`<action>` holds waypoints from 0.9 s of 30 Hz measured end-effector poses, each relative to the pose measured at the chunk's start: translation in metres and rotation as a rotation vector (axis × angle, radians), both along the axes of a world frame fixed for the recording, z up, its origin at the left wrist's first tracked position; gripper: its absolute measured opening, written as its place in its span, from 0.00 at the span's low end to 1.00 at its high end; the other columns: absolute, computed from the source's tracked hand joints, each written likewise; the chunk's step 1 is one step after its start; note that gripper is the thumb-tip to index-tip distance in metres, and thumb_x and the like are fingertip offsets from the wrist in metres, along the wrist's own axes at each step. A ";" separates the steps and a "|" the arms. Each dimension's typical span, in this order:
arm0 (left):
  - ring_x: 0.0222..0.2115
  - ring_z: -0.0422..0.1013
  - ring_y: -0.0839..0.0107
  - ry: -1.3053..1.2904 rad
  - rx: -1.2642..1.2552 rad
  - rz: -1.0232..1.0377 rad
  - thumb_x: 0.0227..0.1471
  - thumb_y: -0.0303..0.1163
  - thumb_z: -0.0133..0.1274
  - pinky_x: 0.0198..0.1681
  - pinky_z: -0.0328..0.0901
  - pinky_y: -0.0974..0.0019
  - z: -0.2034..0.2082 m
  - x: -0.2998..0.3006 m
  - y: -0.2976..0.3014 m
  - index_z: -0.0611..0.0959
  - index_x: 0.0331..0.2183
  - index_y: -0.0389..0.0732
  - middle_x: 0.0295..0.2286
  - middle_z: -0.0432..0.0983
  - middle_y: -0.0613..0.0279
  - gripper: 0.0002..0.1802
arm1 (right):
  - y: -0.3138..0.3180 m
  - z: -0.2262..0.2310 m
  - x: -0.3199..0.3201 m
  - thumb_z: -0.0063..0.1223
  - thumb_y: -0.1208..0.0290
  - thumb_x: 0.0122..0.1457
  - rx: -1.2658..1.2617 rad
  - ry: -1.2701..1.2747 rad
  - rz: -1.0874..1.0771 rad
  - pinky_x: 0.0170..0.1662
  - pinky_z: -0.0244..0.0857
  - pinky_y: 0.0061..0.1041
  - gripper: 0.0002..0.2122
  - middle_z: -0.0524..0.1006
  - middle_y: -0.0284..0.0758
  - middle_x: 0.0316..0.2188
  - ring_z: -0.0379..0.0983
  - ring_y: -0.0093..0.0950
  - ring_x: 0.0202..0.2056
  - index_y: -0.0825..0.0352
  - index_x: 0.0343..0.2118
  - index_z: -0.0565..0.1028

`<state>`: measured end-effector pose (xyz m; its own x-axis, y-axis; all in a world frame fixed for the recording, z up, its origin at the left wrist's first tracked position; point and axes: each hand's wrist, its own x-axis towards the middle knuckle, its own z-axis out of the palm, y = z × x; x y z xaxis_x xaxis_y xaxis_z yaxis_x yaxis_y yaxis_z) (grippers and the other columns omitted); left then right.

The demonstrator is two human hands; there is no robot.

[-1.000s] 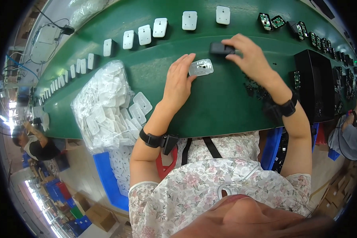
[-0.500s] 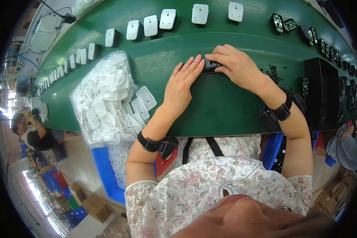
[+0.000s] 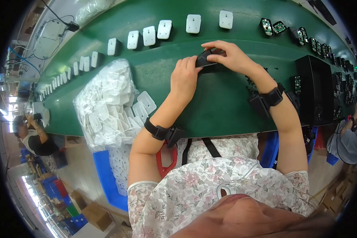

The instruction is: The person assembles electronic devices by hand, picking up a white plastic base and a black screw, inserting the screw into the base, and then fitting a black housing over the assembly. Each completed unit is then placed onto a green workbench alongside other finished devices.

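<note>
Both hands meet on a small black part (image 3: 205, 59) that lies on the green worktop (image 3: 226, 103), just on the person's side of the row of white covers (image 3: 164, 29); the left hand (image 3: 184, 77) rests palm-down with its fingertips pressed against the part's near-left edge, fingers together and bent; the right hand (image 3: 231, 57) arches over the part from the right, thumb and fingers closed around its top and far side, so the part is gripped between the two hands; how much of it touches the worktop cannot be told, since the fingers cover it.

Relative to the black part: the white covers run in a curved line beyond it and away to its left, growing smaller toward the rim; a clear bag of white plastic pieces (image 3: 107, 103) sits well to its left, with a few loose clear pieces (image 3: 144, 105) spilling from the bag's right side, nearer the left forearm; small green circuit boards (image 3: 273, 27) stand in a line beyond and to its right; a black box (image 3: 315, 91) stands well to its right, past the right wrist.

Each wrist carries a black band (image 3: 159, 131) with a small black unit on it; another person (image 3: 33, 135) sits far to the left of the bag, beyond the worktop's edge.
</note>
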<state>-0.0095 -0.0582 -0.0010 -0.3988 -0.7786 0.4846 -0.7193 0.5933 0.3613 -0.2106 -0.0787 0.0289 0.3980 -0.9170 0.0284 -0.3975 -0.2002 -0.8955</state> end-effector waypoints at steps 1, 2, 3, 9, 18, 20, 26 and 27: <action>0.35 0.73 0.63 0.000 -0.014 -0.003 0.43 0.28 0.59 0.36 0.68 0.63 0.001 -0.003 -0.001 0.76 0.44 0.36 0.41 0.74 0.53 0.22 | 0.003 0.000 -0.003 0.57 0.73 0.53 0.011 -0.083 -0.035 0.44 0.66 0.24 0.20 0.72 0.32 0.42 0.69 0.22 0.42 0.64 0.51 0.71; 0.31 0.73 0.66 0.176 0.175 0.006 0.46 0.27 0.58 0.32 0.67 0.66 0.003 -0.006 -0.003 0.77 0.42 0.34 0.37 0.75 0.54 0.19 | 0.009 0.000 -0.007 0.57 0.71 0.54 0.019 -0.140 -0.060 0.45 0.65 0.23 0.21 0.72 0.32 0.45 0.69 0.23 0.43 0.65 0.51 0.70; 0.26 0.73 0.70 0.352 0.367 0.012 0.48 0.27 0.57 0.28 0.67 0.69 0.004 -0.010 -0.005 0.77 0.40 0.33 0.33 0.76 0.54 0.16 | 0.014 0.001 -0.011 0.57 0.71 0.54 0.006 -0.139 -0.064 0.45 0.65 0.23 0.21 0.72 0.32 0.45 0.69 0.23 0.43 0.65 0.51 0.70; 0.19 0.71 0.78 0.663 0.840 -0.118 0.55 0.29 0.50 0.22 0.64 0.74 0.033 -0.058 0.000 0.78 0.39 0.29 0.23 0.77 0.60 0.13 | 0.034 0.020 -0.044 0.56 0.66 0.55 -0.229 0.000 -0.236 0.44 0.64 0.23 0.19 0.72 0.33 0.42 0.68 0.23 0.40 0.67 0.49 0.72; 0.17 0.74 0.68 0.917 1.036 -0.161 0.58 0.31 0.44 0.19 0.68 0.72 0.020 -0.188 -0.083 0.76 0.30 0.22 0.21 0.76 0.48 0.18 | 0.057 0.029 -0.115 0.53 0.67 0.58 -0.503 -0.158 -0.857 0.40 0.64 0.18 0.15 0.75 0.33 0.38 0.70 0.19 0.38 0.69 0.46 0.73; 0.13 0.73 0.65 0.959 1.063 -0.089 0.58 0.31 0.44 0.15 0.67 0.69 0.010 -0.211 -0.103 0.75 0.28 0.20 0.19 0.76 0.46 0.19 | 0.072 0.026 -0.130 0.51 0.68 0.61 -0.512 -0.186 -0.940 0.38 0.62 0.14 0.12 0.76 0.29 0.35 0.70 0.16 0.34 0.68 0.44 0.74; 0.16 0.75 0.61 0.827 1.009 0.107 0.55 0.26 0.48 0.15 0.69 0.65 -0.009 -0.231 -0.126 0.63 0.38 0.22 0.19 0.75 0.45 0.17 | 0.119 0.034 -0.132 0.52 0.72 0.58 -0.459 0.006 -0.934 0.34 0.62 0.15 0.08 0.75 0.30 0.32 0.69 0.17 0.31 0.68 0.39 0.76; 0.16 0.75 0.62 0.784 1.007 0.108 0.55 0.26 0.48 0.14 0.69 0.65 -0.008 -0.230 -0.129 0.60 0.40 0.23 0.19 0.75 0.45 0.19 | 0.123 0.033 -0.130 0.52 0.72 0.58 -0.456 0.005 -0.939 0.34 0.62 0.15 0.08 0.75 0.30 0.32 0.69 0.17 0.31 0.68 0.39 0.76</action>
<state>-0.2399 -0.1869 -0.0093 -0.1873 -0.9475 -0.2592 -0.1381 -0.2359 0.9619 -0.3407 0.0442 0.0618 -0.4683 -0.7605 0.4498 -0.5713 -0.1277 -0.8108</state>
